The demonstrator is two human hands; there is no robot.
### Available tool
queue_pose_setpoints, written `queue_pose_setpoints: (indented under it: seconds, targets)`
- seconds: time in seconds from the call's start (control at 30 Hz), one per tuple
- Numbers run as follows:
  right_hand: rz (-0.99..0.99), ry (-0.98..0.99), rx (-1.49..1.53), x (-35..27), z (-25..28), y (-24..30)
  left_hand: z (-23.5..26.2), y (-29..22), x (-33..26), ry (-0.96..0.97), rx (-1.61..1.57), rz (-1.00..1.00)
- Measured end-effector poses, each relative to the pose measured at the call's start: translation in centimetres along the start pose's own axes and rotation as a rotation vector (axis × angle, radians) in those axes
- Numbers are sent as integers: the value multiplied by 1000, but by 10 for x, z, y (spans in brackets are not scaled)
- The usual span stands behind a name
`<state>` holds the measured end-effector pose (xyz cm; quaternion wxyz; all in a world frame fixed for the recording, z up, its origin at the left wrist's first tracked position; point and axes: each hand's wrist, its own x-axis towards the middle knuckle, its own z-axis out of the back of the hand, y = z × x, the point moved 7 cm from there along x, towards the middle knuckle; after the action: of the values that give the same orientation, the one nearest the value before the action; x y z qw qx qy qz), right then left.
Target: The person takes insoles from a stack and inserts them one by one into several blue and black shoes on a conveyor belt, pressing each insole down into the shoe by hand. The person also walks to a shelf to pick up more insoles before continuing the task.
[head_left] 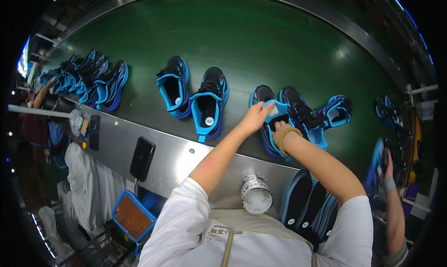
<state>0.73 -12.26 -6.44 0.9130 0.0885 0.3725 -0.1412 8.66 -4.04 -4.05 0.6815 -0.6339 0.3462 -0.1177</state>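
Padded, curved shoe (267, 139): left hand (254, 118) pinches its blue tongue (281, 109), right hand (281, 133) inside, grip hidden; another shoe (297, 109) just right of the hands

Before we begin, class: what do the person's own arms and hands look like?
Short white sleeves leave both forearms bare. The left hand wears no glove or bracelet; the right hand, also gloveless, has a textured yellowish bracelet.

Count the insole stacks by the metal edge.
3 in view, side by side below the right forearm: left stack, middle stack, right stack. That arm may hide more.
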Motion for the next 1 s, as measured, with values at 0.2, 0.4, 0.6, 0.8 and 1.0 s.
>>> queue_pose_setpoints:
  seconds: [0.2, 0.4, 0.6, 0.8, 1.0]
  targets:
    - [407, 21, -512, -2, 4, 21, 4, -18, -2, -242, 209, -242]
    - [435, 324, -218, -78, 23, 32, -14, -51, -22, -261, 1073, -792]
    - [428, -355, 6, -81, 23, 20, -26, -63, -21, -37, 1135, -724]
    - [372, -973, 494, -150, -23, -9, -32, -64, -59, -120, 1117, -876]
    - [393, -1062, 576, -142, 1, 0, -12, -70, -37, -143, 1371, -923]
